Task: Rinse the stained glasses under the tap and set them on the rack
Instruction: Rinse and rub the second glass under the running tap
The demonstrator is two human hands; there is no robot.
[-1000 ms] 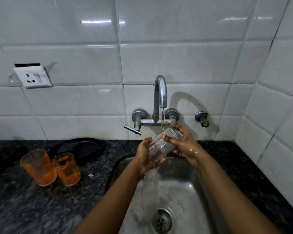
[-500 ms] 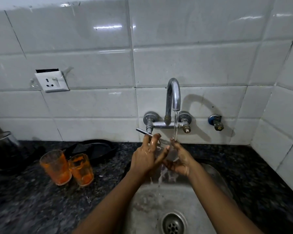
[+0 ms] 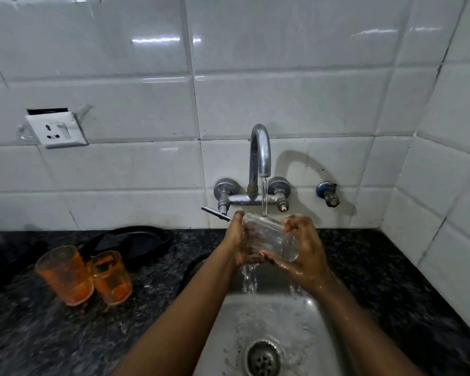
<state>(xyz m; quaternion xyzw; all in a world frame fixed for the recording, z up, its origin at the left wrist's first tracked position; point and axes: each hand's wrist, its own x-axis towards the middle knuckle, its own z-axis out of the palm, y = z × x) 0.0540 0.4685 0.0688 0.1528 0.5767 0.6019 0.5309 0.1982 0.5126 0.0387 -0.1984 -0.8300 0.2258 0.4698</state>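
A clear glass (image 3: 271, 236) lies tilted on its side under the running tap (image 3: 260, 156), over the steel sink (image 3: 272, 327). My left hand (image 3: 239, 241) grips its left end and my right hand (image 3: 304, 248) wraps its right end. Water streams onto the glass and drips off below my hands. Two orange-stained glasses (image 3: 65, 275) (image 3: 111, 278) stand upright side by side on the dark granite counter (image 3: 38, 335), left of the sink. No rack shows in this view.
A black pan-like object (image 3: 136, 241) lies behind the stained glasses against the wall. The tap lever (image 3: 215, 213) sticks out left, close to my left hand. A white wall socket (image 3: 56, 130) and a small valve (image 3: 328, 194) sit on the tiled wall.
The glass has turned onto its side, with my right hand now wrapped around its right end. The view has shifted slightly, and water still runs.
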